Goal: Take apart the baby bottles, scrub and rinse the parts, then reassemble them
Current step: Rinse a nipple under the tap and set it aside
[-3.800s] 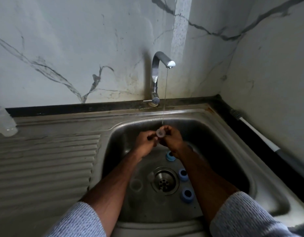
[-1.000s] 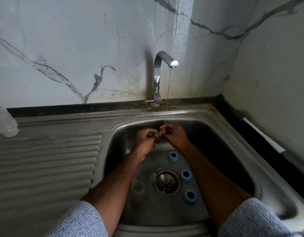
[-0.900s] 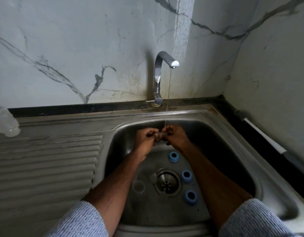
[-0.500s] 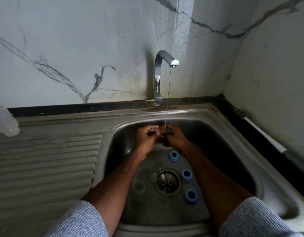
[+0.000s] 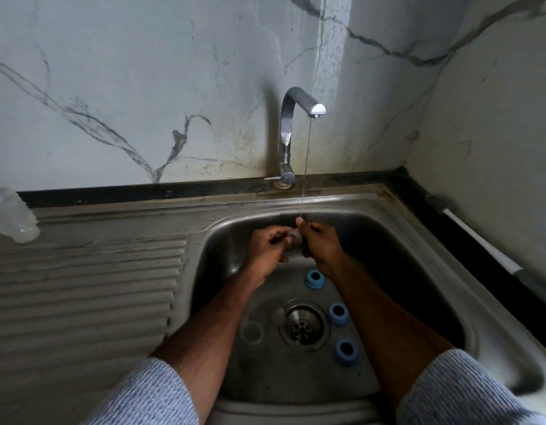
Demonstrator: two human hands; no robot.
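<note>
Both of your hands are together under the thin stream from the tap (image 5: 317, 109), above the back of the sink (image 5: 397, 240). Your left hand (image 5: 270, 248) has its fingers curled in around a small clear part (image 5: 296, 239), and your right hand (image 5: 322, 245) pinches the same piece from the other side, thumb up near the water. The part is mostly hidden between your fingers, so it may be a teat or a small cap; you cannot tell which from here.

Whatever it is, judge it as light, wet and slippery, and if it is a teat it will be soft and fold under pressure. Hold it by its thicker base rim, not the thin tip, and turn it with your fingertips so the water runs through it.

Three blue rings (image 5: 338, 313) lie on the sink floor to the right of the drain (image 5: 302, 326), one nearer the back and two beside and in front of it. These are stiff and easy to pick up by the outer edge. A clear round piece (image 5: 251, 332) lies left of the drain, hard to see against the steel. A clear bottle (image 5: 12, 216) lies at the far left of the draining board (image 5: 81, 286).
</note>
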